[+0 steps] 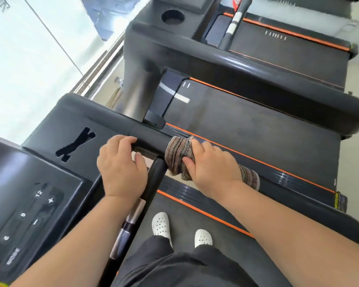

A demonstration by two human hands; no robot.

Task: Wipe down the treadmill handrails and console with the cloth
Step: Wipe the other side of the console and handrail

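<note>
A striped brown-grey cloth is wrapped round the black side handrail of the treadmill, just right of where the inner grip bar joins it. My right hand grips the cloth and the rail under it, thumb below. My left hand holds the handrail just left of the joint, fingers curled over its top. The console with its buttons lies at the lower left.
I stand on the treadmill belt in white clogs. A second treadmill with its own thick handrail runs alongside on the right, and a third one lies beyond it. A glass wall is at the left.
</note>
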